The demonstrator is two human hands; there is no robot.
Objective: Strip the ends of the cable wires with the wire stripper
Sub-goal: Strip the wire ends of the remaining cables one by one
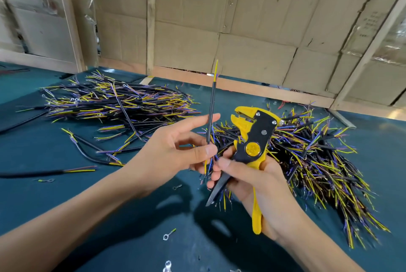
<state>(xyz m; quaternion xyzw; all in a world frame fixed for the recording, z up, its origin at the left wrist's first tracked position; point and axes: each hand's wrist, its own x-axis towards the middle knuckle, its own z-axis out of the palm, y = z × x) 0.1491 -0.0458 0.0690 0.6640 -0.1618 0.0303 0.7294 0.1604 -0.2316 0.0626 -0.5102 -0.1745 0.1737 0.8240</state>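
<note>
Cable [211,104] upright, pinched in left hand [175,150] fingers [204,150] — wire stripper [252,140] beside, gripped by right hand [252,181].

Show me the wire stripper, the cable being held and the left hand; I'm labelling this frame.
wire stripper [257,137]: head view, black body plate.
cable [212,104]: head view, black sheath.
left hand [173,153]: head view, palm.

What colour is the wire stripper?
Yellow and black wire stripper, seen in the head view.

Cardboard sheets [252,14] on wooden battens [150,19] wall in a teal-covered table [44,201].
</note>
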